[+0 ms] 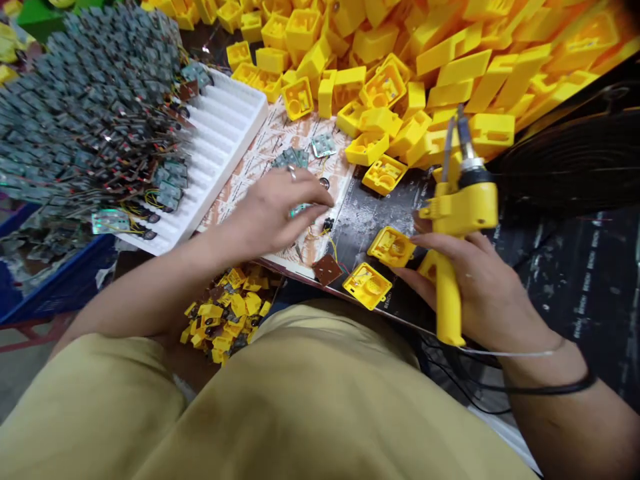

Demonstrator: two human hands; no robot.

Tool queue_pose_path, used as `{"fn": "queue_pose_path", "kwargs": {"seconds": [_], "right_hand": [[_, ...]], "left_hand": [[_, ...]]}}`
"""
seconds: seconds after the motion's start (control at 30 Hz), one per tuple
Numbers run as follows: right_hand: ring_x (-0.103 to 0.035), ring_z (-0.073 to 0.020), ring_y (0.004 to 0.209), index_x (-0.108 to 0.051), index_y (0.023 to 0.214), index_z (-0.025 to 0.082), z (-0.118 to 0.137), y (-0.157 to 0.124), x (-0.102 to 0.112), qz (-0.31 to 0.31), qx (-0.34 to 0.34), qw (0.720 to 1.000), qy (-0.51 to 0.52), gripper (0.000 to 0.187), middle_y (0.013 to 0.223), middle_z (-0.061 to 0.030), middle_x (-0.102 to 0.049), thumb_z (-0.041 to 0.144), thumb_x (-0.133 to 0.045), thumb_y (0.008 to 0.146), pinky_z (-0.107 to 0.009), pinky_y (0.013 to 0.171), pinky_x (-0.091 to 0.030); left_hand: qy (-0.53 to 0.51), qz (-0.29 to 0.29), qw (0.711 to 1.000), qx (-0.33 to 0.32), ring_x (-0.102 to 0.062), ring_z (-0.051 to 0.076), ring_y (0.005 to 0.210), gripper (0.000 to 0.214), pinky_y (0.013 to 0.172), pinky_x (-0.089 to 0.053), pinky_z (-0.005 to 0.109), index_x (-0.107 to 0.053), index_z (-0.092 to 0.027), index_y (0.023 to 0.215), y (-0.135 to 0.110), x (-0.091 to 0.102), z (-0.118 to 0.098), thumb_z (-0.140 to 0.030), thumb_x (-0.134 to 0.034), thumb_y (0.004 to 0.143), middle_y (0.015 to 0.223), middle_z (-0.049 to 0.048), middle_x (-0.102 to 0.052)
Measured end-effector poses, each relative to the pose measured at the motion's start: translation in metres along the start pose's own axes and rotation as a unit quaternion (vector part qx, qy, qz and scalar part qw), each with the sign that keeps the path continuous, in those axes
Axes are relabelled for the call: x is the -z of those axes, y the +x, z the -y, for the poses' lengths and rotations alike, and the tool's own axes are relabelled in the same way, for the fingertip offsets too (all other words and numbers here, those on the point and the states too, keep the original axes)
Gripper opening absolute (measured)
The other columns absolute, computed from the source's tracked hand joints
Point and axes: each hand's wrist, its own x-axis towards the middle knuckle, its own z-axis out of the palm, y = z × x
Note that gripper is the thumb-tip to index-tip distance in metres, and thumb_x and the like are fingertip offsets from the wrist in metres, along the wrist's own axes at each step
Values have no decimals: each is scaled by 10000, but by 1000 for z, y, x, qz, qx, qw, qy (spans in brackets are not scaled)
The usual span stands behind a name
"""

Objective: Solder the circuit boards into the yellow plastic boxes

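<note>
Yellow plastic crowds the dark bench [363,207]. With the middle of the view as the clock's centre and the wearer's body at 6, the nearest open casing [390,245] sits at 3 o'clock, hollow side up, probably so that its inside can be reached. The right hand [487,293], between 3 and 4, carries a yellow soldering gun [463,210] with its tip pointing away from the body. Thumb and forefinger bracket the casing, seeming to touch its edge and steady it; the gun appears tucked into the hand so that those 2 digits are usable, though how the other fingers grip it is hidden. Another casing [367,287] lies just beside at 4, also face up.

The left hand [273,207], at 10, has curled fingers, forefinger and thumb tips close together over a pale sheet [295,133]; whether they pinch anything I cannot tell. A small black part [329,225] and a wired brown board [327,269] lie nearby towards 6, within easy reach.

Farther out at 10, a white ribbed tray [225,137] bears piled circuit boards [90,100], its grooves presumably meant for orderly rows. More casings [375,40] are heaped from 12 to 2, perhaps for quick picking
</note>
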Motion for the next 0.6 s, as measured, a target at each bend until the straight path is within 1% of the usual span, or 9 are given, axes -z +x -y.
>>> {"fn": "queue_pose_path", "kwargs": {"seconds": [0.07, 0.13, 0.2, 0.3, 0.33, 0.4, 0.47, 0.53, 0.6], "right_hand": [[-650, -179, 808, -502, 1228, 188, 0, 0, 3, -12, -4, 1000, 0, 424, 905, -46, -655, 267, -707, 865, -348, 855, -554], [-633, -176, 756, -506, 1229, 189, 0, 0, 2, -14, -2, 1000, -5, 443, 854, -30, -641, 288, -721, 856, -365, 857, -555], [-624, -175, 736, -511, 1223, 189, 0, 2, -1, -8, 7, 1000, -11, 429, 845, -29, -643, 291, -717, 860, -372, 860, -556], [-632, -162, 731, -505, 1225, 186, 4, 7, -5, 0, 26, 1000, -3, 390, 840, -23, -652, 227, -684, 881, -336, 839, -564], [-640, -158, 737, -501, 1225, 183, 6, 9, -4, 3, 33, 999, 6, 386, 829, -17, -651, 216, -679, 884, -325, 845, -567], [-668, -164, 794, -500, 1220, 170, 10, 11, -2, 7, 41, 999, 22, 391, 856, -25, -664, 248, -683, 884, -316, 869, -572], [-689, -189, 895, -507, 1215, 152, 12, 12, 0, -7, 30, 999, 23, 409, 954, -68, -686, 267, -698, 872, -322, 882, -574], [-695, -213, 941, -512, 1226, 141, 14, 11, -1, -30, 8, 1000, 7, 435, 1023, -103, -693, 257, -713, 858, -331, 853, -581], [-701, -205, 904, -520, 1228, 153, 15, 11, -5, -35, -2, 999, -2, 424, 1024, -95, -700, 254, -710, 863, -329, 828, -588]], "left_hand": [[13, 67, 998, 0, -643, 186, 968, 274, 904, -471, 331, -693, -190, 1026, -3, 14, 14, -294, -450, 952, 1027, 65, -714], [47, 113, 992, -23, -621, 212, 1024, 276, 942, -459, 365, -689, -193, 1083, -8, 12, 23, -289, -482, 928, 1105, 84, -694], [87, 108, 990, -28, -595, 248, 1098, 266, 993, -432, 424, -700, -196, 1070, -11, 1, 26, -286, -496, 925, 1156, 97, -682], [98, 73, 992, -17, -598, 268, 1135, 229, 1032, -396, 477, -722, -199, 898, -9, -14, 27, -253, -501, 925, 1119, 76, -715], [79, 71, 994, -18, -609, 261, 1135, 219, 1043, -388, 479, -716, -201, 861, -8, -15, 28, -242, -509, 919, 1105, 66, -727], [13, 78, 997, -13, -636, 233, 1124, 182, 1064, -384, 468, -707, -203, 858, -4, -12, 29, -241, -535, 902, 1085, 52, -744], [-62, 78, 995, 15, -664, 200, 1088, 160, 1060, -410, 429, -703, -197, 873, 0, -7, 29, -256, -554, 883, 1037, 43, -758], [-133, 70, 987, 59, -691, 176, 1015, 163, 993, -474, 368, -699, -180, 870, 5, -5, 28, -278, -570, 857, 970, 44, -765], [-194, 67, 974, 95, -703, 163, 934, 173, 897, -522, 316, -693, -160, 862, 9, -6, 27, -290, -586, 823, 921, 50, -761]]}}
